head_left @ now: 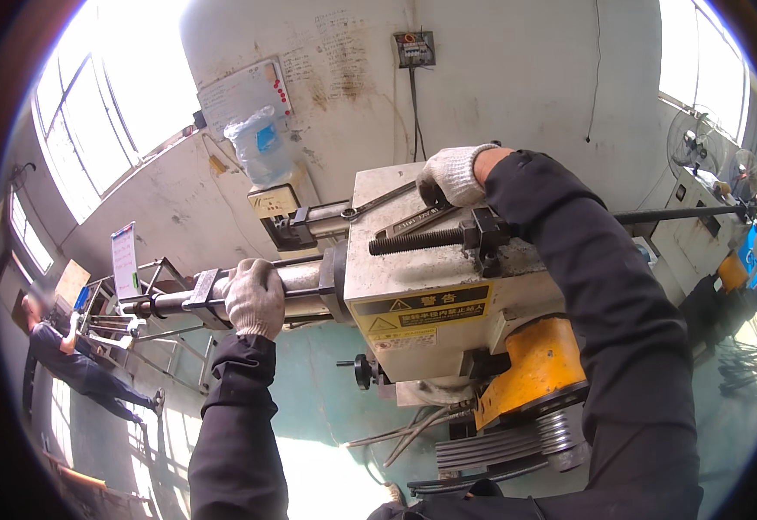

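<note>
My left hand (255, 297), in a white knit glove, is wrapped over the metal cylinder (299, 277) that extends from the left of a pale machine housing (430, 276). A dark clamp block (201, 289) sits just left of it. On top of the housing my gloved right hand (450, 178) has its fingers curled down over the end of a wrench (417, 222); the glove's fingers are darkened. A ring-ended wrench (380, 200) lies beside that one, its other end near my fingers. A thick threaded bolt (417, 241) with a dark block (486, 230) is in front of them.
An orange machine part (534, 360) and a bundle of grey bars (489, 452) are below the housing. A small handwheel (361, 371) juts out beneath it. A water bottle (262, 149) stands behind. At far left a person (75, 360) is beside a metal frame (171, 347).
</note>
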Tool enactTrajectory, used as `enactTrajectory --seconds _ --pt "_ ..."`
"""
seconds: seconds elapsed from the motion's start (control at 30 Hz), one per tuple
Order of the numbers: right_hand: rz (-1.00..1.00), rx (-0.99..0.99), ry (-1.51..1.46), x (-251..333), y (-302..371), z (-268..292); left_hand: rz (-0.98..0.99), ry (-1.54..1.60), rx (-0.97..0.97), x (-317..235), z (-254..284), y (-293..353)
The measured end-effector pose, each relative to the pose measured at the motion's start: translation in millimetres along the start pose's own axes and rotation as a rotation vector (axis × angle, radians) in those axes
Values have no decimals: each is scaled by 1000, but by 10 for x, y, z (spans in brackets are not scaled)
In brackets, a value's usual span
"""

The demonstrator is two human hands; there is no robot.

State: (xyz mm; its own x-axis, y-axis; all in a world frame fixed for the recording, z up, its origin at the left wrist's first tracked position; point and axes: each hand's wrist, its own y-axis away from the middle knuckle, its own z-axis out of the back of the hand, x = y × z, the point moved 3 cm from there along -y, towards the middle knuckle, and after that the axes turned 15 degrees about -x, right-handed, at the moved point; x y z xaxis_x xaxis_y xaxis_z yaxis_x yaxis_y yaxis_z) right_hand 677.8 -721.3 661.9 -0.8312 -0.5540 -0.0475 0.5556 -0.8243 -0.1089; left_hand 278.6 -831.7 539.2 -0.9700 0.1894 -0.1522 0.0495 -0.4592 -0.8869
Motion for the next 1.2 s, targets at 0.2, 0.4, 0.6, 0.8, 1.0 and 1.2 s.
enactTrajectory --seconds 0.2,0.4,0.6,0.8,1.0,1.2 --pt "-22 -18 -246 62 238 109 -5 33 -67 1 -13 23" --pt "-103 102 -154 68 315 221 -44 95 -108 21 28 49" --pt "-93 97 -181 51 444 251 -58 108 -152 43 25 91" --pt "-124 44 -22 -74 432 112 -70 98 -167 37 13 100" --pt "-183 -279 52 -192 494 -12 -83 93 -191 17 39 97" --pt "-311 -1437 -777 -268 955 618 -82 106 -195 41 11 108"
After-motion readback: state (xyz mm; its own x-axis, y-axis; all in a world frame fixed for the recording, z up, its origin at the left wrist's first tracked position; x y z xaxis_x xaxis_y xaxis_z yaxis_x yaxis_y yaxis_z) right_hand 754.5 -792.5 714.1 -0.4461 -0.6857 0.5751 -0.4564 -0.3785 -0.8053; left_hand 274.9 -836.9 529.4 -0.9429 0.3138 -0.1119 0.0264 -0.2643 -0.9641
